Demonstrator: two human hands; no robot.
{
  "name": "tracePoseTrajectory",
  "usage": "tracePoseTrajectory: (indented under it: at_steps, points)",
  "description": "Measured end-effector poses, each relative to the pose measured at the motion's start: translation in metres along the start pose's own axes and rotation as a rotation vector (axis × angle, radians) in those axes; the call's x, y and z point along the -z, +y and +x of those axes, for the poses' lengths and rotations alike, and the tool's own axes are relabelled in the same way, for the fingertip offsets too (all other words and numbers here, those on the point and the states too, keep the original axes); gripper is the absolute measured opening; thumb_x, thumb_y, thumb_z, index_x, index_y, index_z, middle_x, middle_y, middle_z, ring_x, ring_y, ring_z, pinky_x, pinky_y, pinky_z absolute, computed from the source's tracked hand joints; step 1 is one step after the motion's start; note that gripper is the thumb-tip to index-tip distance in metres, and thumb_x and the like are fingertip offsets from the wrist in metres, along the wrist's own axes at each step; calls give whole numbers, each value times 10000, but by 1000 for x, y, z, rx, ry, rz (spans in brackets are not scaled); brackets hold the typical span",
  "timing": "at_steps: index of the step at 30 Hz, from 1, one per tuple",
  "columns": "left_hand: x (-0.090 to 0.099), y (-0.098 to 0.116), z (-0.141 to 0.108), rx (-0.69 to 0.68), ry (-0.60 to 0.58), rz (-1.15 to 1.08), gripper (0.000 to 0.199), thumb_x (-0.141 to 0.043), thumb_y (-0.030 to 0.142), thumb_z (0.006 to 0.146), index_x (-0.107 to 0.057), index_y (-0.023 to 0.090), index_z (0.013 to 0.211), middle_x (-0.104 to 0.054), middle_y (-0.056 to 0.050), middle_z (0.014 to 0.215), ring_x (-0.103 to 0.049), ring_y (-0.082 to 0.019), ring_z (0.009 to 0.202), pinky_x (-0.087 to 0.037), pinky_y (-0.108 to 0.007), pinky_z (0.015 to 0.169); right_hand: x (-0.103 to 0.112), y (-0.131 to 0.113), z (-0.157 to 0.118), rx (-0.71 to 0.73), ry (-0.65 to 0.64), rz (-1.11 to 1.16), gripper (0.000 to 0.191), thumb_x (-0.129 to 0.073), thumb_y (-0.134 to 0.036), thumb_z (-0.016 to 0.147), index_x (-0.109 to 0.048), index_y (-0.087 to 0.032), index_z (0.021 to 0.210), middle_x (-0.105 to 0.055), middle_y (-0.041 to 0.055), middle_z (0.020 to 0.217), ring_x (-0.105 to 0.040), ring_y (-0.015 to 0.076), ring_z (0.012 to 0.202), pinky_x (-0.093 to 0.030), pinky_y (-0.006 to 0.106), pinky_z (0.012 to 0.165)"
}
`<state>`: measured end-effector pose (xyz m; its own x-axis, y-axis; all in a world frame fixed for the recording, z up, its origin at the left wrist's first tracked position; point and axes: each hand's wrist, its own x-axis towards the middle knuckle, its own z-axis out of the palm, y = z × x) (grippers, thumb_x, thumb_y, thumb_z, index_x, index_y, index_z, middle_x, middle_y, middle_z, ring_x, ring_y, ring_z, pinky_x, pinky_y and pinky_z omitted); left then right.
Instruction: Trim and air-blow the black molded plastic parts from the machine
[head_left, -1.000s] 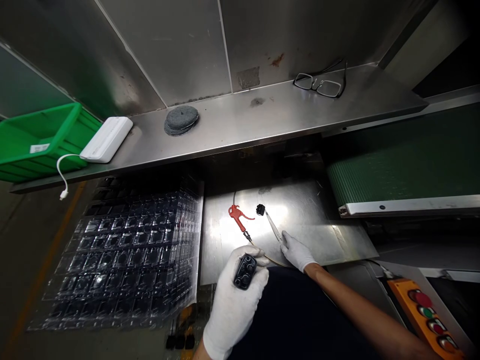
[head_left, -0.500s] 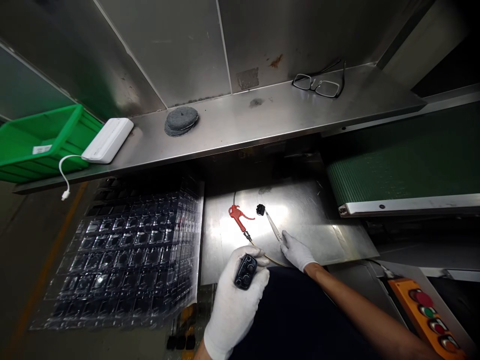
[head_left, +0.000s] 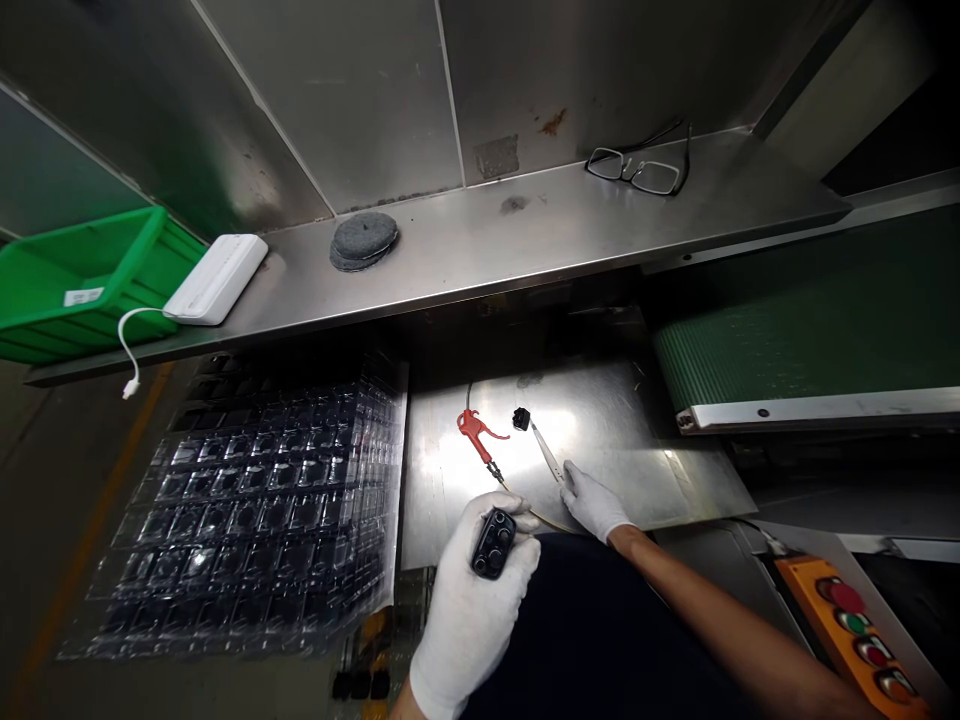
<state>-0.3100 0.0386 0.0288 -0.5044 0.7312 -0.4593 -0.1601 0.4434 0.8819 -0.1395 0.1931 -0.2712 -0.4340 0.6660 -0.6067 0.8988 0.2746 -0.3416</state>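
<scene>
My left hand (head_left: 474, 600), in a white glove, is closed around a small black oblong part (head_left: 493, 545) with several round openings on its upper face. My gloved right hand (head_left: 596, 503) pinches the rear end of pale, slim tweezers (head_left: 547, 452). The tweezers' tip reaches a little black piece (head_left: 521, 419) on the metal table (head_left: 442, 480); whether it grips the piece I cannot tell. Left of that piece lies a red air blow gun (head_left: 475, 433), its hose (head_left: 551, 522) running down behind my left hand's fingers.
Stacked clear plastic trays (head_left: 247, 515) stand on the left. A metal shelf (head_left: 450, 240) crosses above the table, with glasses (head_left: 634, 172), grey round pads (head_left: 364, 241), a white power bank (head_left: 217, 280) and a green bin (head_left: 90, 285). A green conveyor (head_left: 817, 320) and orange button box (head_left: 851, 630) sit at right.
</scene>
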Motion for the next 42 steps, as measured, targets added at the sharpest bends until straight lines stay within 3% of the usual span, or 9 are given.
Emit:
tracePoseTrajectory:
  at_steps: [7, 26, 37, 40, 42]
  points:
    - [0, -1, 0, -28, -22, -19, 213, -677, 194, 890, -643, 246, 1093, -736, 5, 1044, -715, -155, 968, -594, -293, 896, 0, 1, 0, 0, -2, 4, 637, -515, -341, 1042, -315, -216, 1633, -599, 119, 1420, -621, 268, 1222, -441, 315, 975]
    - [-1, -1, 1, -48, -10, 22, 209, -662, 195, 890, -644, 242, 1094, -726, -17, 1081, -717, -181, 1006, -613, -304, 860, -1, 2, 1, 0, -1, 3, 636, -508, -334, 1039, -314, -211, 1632, -603, 122, 1409, -621, 275, 1222, -443, 326, 973]
    - [5, -2, 1, -20, -10, 44, 222, -689, 267, 871, -654, 259, 1090, -747, -4, 1055, -722, -185, 984, -606, -311, 869, 8, -10, -3, 13, -22, 46, 621, -522, -302, 1054, -312, -175, 1625, -579, 156, 1422, -610, 298, 1236, -471, 406, 1045]
    - [4, 3, -2, 17, 65, 115, 245, -735, 333, 845, -677, 280, 1077, -770, 10, 1046, -736, -223, 1016, -607, -351, 919, 25, -24, -23, 10, -11, 61, 564, -511, -328, 1084, -360, -137, 1593, -557, 167, 1441, -583, 272, 1280, -464, 453, 1118]
    - [-4, 6, 0, 51, 164, 212, 259, -738, 378, 870, -687, 277, 1104, -766, 1, 1087, -729, -247, 1043, -610, -389, 932, 34, -32, -36, 8, 3, 61, 508, -507, -381, 1092, -435, -180, 1553, -612, 124, 1378, -628, 257, 1207, -519, 440, 1061]
